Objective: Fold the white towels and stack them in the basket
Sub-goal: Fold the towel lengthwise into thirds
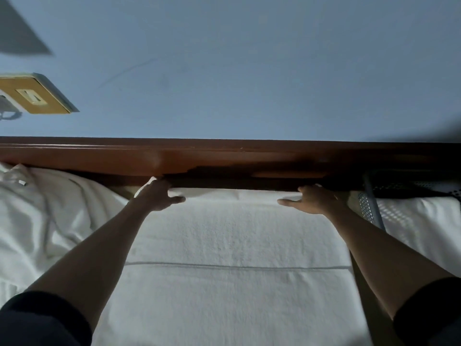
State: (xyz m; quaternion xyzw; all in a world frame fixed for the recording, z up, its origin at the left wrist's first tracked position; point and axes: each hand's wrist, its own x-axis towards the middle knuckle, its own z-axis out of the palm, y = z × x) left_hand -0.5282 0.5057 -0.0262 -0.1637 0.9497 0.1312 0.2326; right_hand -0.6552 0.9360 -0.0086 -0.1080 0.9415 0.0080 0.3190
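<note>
1. Head view: a white towel (232,245) lies flat and spread out, with a thin grey line across it.
2. Both arms reach to the towel's far edge, by a brown wooden board (224,156).
3. Left hand (159,196) rests on the far left corner, fingers curled around the edge.
4. Right hand (314,199) presses on the far right corner, fingers mostly straight.
5. Crumpled white cloth (45,211) lies to the left.
6. A basket (368,208) with little holes sits to the right, just beside the right hand.
</note>
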